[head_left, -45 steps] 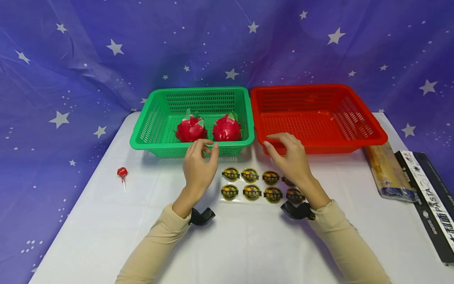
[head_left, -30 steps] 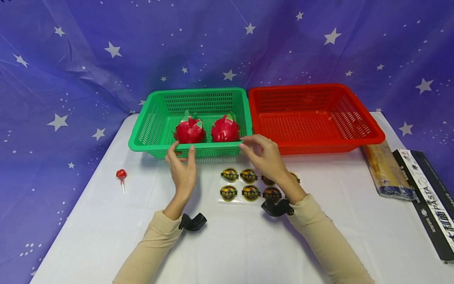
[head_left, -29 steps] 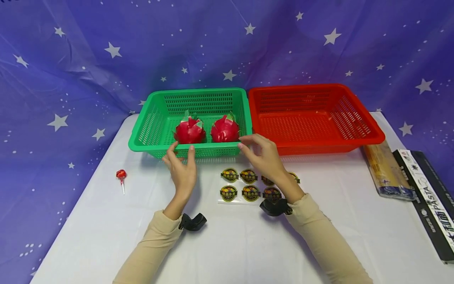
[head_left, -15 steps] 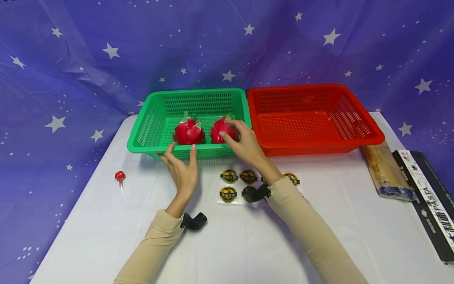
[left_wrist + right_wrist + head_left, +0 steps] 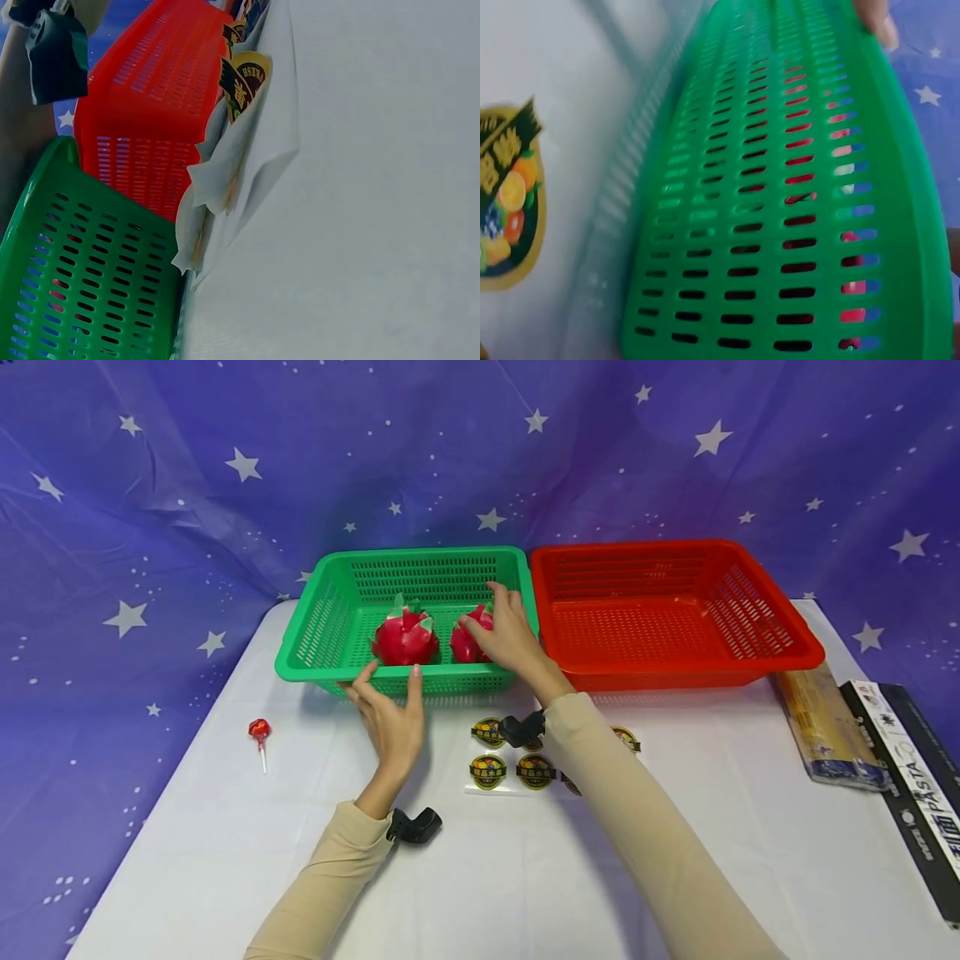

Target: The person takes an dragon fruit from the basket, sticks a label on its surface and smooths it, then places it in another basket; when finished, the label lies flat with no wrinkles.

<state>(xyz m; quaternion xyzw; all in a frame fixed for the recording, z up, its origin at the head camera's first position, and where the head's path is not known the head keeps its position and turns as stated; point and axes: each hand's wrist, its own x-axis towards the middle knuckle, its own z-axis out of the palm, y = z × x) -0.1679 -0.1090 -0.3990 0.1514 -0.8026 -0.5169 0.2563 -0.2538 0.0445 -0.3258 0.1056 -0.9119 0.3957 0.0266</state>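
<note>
In the head view, two red dragon fruits with green-tipped scales sit inside a green basket (image 5: 352, 673). Over the right dragon fruit (image 5: 467, 644) lies my right hand (image 5: 516, 631), thumb at the fruit's near side and fingers spread across its right side, hiding part of it. The left dragon fruit (image 5: 406, 639) is untouched. At the basket's front rim is my left hand (image 5: 393, 727), fingers and thumb apart and up against the rim. Through the slots of the green basket (image 5: 757, 225), red shows in the right wrist view, and a fingertip (image 5: 885, 30) appears at its rim.
A red basket (image 5: 675, 678) stands directly right of the green one. A sheet of round fruit stickers (image 5: 487, 772) lies before them, partly under my right arm. A lollipop (image 5: 259, 731) lies left; a pasta packet (image 5: 836, 735) and a black-and-white pasta box (image 5: 911, 785) lie right.
My right hand has moved left from the red basket to the right dragon fruit. My left hand has shifted left along the green basket's front rim. The fruits look unmoved.
</note>
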